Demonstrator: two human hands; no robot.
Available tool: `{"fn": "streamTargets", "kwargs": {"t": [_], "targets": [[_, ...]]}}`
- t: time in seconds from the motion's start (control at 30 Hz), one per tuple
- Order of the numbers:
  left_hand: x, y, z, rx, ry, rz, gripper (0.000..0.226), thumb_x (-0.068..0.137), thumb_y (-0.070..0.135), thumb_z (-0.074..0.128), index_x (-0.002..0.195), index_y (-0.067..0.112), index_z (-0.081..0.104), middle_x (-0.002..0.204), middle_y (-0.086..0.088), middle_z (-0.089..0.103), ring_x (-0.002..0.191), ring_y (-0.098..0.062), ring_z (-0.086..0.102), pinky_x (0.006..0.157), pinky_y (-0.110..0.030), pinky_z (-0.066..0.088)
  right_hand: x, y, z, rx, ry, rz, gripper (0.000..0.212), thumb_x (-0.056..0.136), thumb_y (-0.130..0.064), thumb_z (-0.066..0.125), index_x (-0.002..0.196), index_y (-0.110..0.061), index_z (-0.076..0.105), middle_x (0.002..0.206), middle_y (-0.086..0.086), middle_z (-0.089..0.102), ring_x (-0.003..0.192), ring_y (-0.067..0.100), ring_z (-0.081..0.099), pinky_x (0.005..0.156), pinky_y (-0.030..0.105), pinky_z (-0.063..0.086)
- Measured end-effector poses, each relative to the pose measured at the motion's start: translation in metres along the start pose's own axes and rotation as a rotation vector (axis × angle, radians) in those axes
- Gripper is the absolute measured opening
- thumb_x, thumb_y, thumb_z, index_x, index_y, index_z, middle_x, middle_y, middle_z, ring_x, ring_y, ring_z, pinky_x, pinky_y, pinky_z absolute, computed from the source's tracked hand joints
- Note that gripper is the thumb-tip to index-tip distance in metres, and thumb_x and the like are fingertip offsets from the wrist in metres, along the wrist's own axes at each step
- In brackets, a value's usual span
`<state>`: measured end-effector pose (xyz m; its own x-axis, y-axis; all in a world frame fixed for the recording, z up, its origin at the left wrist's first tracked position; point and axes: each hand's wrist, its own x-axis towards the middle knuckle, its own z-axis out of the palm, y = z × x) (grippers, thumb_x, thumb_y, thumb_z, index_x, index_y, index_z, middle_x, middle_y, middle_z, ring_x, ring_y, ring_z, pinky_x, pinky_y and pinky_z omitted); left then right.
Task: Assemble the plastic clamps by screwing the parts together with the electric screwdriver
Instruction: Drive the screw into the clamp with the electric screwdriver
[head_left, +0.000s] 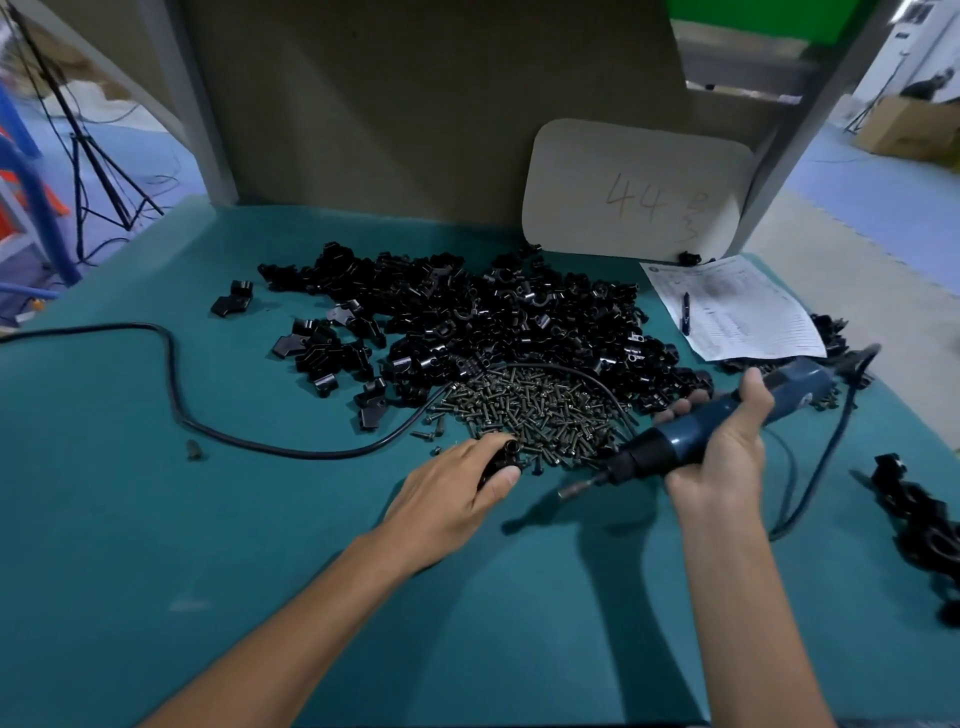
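A black clamp part (501, 460) is gripped in the left hand (452, 499), at the near edge of the heap of screws (540, 415) on the green table (156, 519). The blue electric screwdriver (727, 421) is held in the closed right hand (727, 447) — its bit is pointed down and leftward. Behind the screws a large pile of loose parts (493, 317) is spread, with a black cable (171, 384) looped to the left and a paper sheet (743, 312) laid at the far right.

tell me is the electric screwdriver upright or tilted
Tilted, close to flat: the right hand holds the electric screwdriver slanted, its bit low toward the left hand, its cord end higher at the right.
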<state>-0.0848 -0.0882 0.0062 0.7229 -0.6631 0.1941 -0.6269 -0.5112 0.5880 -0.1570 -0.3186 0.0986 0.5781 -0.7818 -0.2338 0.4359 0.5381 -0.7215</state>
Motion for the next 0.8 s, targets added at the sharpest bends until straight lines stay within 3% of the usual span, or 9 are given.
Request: {"fn": "streamTargets", "kwargs": {"t": [0.17, 0.27, 0.4, 0.53, 0.8], "targets": [[0.000, 0.002, -0.002, -0.010, 0.003, -0.004, 0.056, 0.096, 0.075, 0.012, 0.137, 0.043, 0.032, 0.107, 0.024, 0.048, 0.088, 0.011, 0.045, 0.067, -0.023, 0.035, 0.000, 0.024, 0.012, 0.094, 0.208, -0.071, 0.046, 0.085, -0.035, 0.080, 0.107, -0.013, 0.047, 0.070, -0.001, 0.058, 0.055, 0.014, 0.057, 0.058, 0.030, 0.052], [0.000, 0.002, -0.003, -0.007, 0.006, 0.000, 0.055, 0.096, 0.075, 0.013, 0.135, 0.043, 0.033, 0.103, 0.024, 0.047, 0.088, 0.020, 0.041, 0.064, -0.017, 0.030, 0.001, 0.033, 0.012, 0.114, 0.236, -0.100, 0.041, 0.085, -0.033, 0.079, 0.107, -0.015, 0.049, 0.071, -0.002, 0.059, 0.056, 0.014, 0.058, 0.058, 0.029, 0.053], [0.000, 0.002, -0.003, 0.034, 0.002, 0.014, 0.049, 0.098, 0.071, 0.015, 0.133, 0.042, 0.033, 0.097, 0.025, 0.044, 0.083, 0.009, 0.043, 0.064, -0.022, 0.031, 0.000, 0.044, 0.013, 0.116, 0.233, -0.107, 0.039, 0.085, -0.031, 0.077, 0.108, -0.015, 0.049, 0.071, -0.002, 0.057, 0.055, 0.015, 0.056, 0.057, 0.030, 0.051], [0.000, 0.003, -0.005, 0.003, 0.008, -0.010, 0.047, 0.097, 0.072, 0.015, 0.129, 0.043, 0.035, 0.087, 0.027, 0.046, 0.080, 0.013, 0.044, 0.061, -0.019, 0.029, -0.001, 0.047, 0.014, 0.141, 0.221, -0.090, 0.041, 0.083, -0.032, 0.076, 0.108, -0.014, 0.048, 0.069, -0.002, 0.057, 0.058, 0.015, 0.056, 0.059, 0.031, 0.051], [0.002, 0.003, -0.006, -0.057, 0.022, -0.030, 0.045, 0.096, 0.072, 0.016, 0.122, 0.043, 0.038, 0.079, 0.015, 0.051, 0.071, 0.002, 0.049, 0.055, -0.025, 0.031, 0.006, 0.043, 0.011, 0.164, 0.236, -0.072, 0.044, 0.082, -0.036, 0.075, 0.107, -0.014, 0.047, 0.068, -0.002, 0.056, 0.058, 0.017, 0.054, 0.058, 0.030, 0.051]]}}
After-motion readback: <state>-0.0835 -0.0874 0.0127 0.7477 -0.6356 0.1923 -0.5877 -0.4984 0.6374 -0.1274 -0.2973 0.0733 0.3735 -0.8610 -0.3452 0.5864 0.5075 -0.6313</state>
